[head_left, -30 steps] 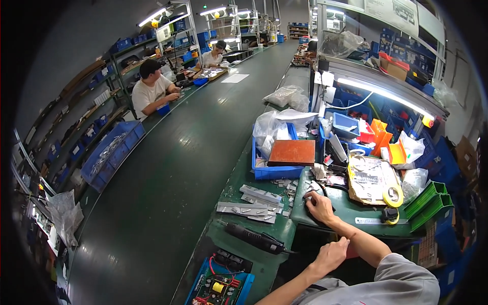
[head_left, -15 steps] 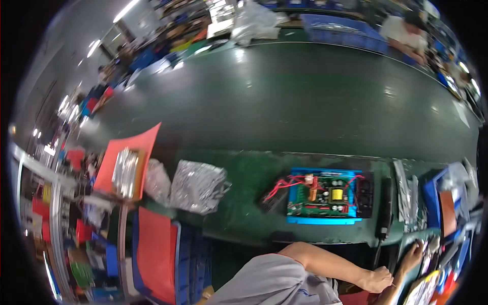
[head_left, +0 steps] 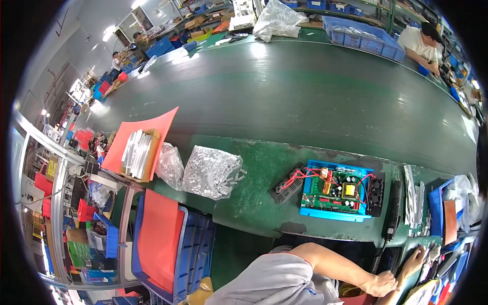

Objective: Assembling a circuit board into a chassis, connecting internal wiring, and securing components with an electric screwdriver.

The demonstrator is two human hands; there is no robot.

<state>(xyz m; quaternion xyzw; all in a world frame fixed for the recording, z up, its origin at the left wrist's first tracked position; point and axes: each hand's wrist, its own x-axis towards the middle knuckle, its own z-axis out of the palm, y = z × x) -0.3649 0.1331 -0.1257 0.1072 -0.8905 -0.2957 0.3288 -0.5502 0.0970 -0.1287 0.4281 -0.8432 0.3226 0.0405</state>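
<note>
My left arm reaches across to the right. Its hand is closed at my right wrist, fingers pressed together; whatever they pinch is too small to make out. My right hand rests at the bench's right edge, fingers loosely extended beside small parts, with nothing visible in it. Left of it, on the green bench, sits a blue metal case with an exposed green circuit board. Red wires run from the board to a black vented end panel on the left and black fans on the right.
A black corded power screwdriver and metal strips lie right of the case, before a blue bin. Leftward are a bag of metal pieces and a red-sheeted box. A co-worker sits across the wide green surface.
The view has shifted, so the bench items sit slightly further right, and the picture is sharper. My left hand stays closed at my right wrist; my right hand has barely moved.
</note>
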